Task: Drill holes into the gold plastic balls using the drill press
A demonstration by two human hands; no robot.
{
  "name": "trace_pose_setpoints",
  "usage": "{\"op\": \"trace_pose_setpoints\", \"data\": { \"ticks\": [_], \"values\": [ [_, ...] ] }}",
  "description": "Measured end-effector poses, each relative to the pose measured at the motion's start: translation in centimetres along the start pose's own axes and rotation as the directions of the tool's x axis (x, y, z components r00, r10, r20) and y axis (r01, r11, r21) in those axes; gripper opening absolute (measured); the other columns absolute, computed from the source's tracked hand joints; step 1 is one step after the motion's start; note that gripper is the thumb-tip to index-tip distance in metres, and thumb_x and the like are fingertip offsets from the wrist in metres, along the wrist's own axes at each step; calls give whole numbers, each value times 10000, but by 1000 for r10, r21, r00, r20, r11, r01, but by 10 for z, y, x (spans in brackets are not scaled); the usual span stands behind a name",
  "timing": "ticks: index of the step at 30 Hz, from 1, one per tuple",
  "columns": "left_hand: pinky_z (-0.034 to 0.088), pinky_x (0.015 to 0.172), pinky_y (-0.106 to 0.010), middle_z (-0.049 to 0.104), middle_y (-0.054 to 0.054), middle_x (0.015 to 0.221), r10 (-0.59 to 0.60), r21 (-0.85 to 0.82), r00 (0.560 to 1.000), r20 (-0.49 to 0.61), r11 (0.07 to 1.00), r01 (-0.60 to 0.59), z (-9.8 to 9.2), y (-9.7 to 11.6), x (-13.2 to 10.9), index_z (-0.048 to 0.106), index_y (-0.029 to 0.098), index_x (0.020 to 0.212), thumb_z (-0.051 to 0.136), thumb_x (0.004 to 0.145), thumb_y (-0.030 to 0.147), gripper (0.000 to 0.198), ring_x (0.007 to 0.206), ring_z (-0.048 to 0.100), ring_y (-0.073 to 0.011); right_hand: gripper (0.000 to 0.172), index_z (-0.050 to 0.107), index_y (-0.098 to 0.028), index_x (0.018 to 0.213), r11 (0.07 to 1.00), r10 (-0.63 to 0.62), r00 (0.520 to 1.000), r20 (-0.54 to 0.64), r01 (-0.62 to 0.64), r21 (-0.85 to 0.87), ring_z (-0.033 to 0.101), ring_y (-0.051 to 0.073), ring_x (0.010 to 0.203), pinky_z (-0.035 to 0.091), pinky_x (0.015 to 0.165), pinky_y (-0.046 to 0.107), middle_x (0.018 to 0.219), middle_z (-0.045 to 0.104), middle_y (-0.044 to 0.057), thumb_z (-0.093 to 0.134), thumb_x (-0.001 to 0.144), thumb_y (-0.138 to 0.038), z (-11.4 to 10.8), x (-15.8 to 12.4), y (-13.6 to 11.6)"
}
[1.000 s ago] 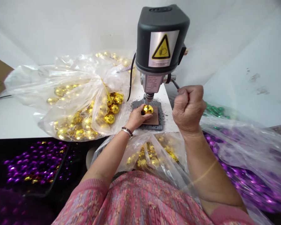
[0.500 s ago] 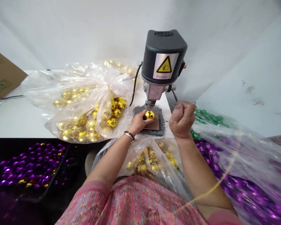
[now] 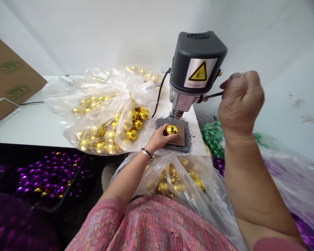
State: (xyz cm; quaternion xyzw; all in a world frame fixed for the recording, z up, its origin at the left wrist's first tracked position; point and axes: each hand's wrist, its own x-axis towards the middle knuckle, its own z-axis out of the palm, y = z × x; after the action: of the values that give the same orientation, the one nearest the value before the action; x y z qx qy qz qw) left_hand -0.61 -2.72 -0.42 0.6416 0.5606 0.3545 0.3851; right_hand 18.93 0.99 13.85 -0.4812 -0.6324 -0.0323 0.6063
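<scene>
A small bench drill press with a black head and a yellow warning label stands on the white table. My left hand is closed on a faceted gold ball, holding it on the brown pad of the drill's grey base, just under the bit. My right hand is a raised fist closed around the drill's feed lever, level with the drill's head.
A clear plastic bag of gold balls lies left of the drill. Another bag of gold balls rests in my lap. A tray of purple balls sits low left, green balls and purple ones right, a cardboard box far left.
My right hand has risen with the lever from beside the base to head height, and the bit has lifted off the gold ball. My left hand still holds the ball on the base.
</scene>
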Motion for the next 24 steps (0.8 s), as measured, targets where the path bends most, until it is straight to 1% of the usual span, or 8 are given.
{"op": "trace_pose_setpoints", "data": {
  "ticks": [3,6,10,12,15,18,22,24],
  "values": [
    [500,829,-277,719,-41,994,58,24,982,182,998,-63,-8,3,-28,679,171,1136,748,772,467,474,920,644,-201,578,504,-181,786,999,-42,999,-6,42,19,438,67,641,354,707,291,665,469,-48,260,980,-668,0,-3,3],
    [507,898,-314,730,-69,1076,55,-18,923,380,998,-52,-1,-4,-68,678,172,1186,761,754,536,571,983,654,-227,573,498,-192,795,999,-48,999,-6,48,22,478,74,678,373,742,308,704,504,-41,241,970,-674,-1,-6,4],
    [505,978,-377,731,-105,1145,-167,-138,938,303,967,216,29,-24,-124,684,141,1175,518,923,611,558,1047,645,-242,371,407,-218,749,998,-10,1000,-6,10,63,476,76,694,375,762,300,698,471,-49,314,1031,-440,1,-2,0],
    [498,1013,-385,738,-108,1153,-258,-181,885,387,920,347,42,-33,-146,713,135,1107,419,959,642,605,1084,645,-245,302,318,-240,732,998,38,999,-15,-37,58,439,83,678,354,757,291,687,424,-50,343,1028,-296,3,1,-4],
    [478,1046,-370,746,-95,1154,-282,-98,794,539,915,391,49,-39,-168,718,156,1147,459,935,660,605,1126,642,-245,307,248,-260,730,994,112,994,21,-112,17,405,100,677,340,769,287,689,389,-43,354,1010,-196,4,1,-11],
    [502,944,-323,751,-73,1086,-310,20,779,545,933,358,36,-46,-184,722,172,1142,457,939,628,565,1028,659,-222,303,241,-265,732,987,160,986,46,-160,4,376,100,694,334,803,283,715,392,-35,330,1012,-192,4,-1,-17],
    [493,741,-272,756,-38,917,-337,178,669,663,938,297,0,-56,-214,767,183,962,500,933,548,452,808,657,-185,288,256,-267,740,981,192,981,32,-192,-13,347,101,711,321,840,299,743,400,-23,318,1013,-200,2,-3,-22],
    [500,750,-285,770,-46,943,-339,262,666,665,940,217,-19,-52,-225,780,204,990,528,925,479,379,813,676,-197,286,261,-267,740,980,200,979,40,-199,-24,346,106,711,320,848,307,745,404,-19,319,1013,-203,1,-3,-21]
  ]
}}
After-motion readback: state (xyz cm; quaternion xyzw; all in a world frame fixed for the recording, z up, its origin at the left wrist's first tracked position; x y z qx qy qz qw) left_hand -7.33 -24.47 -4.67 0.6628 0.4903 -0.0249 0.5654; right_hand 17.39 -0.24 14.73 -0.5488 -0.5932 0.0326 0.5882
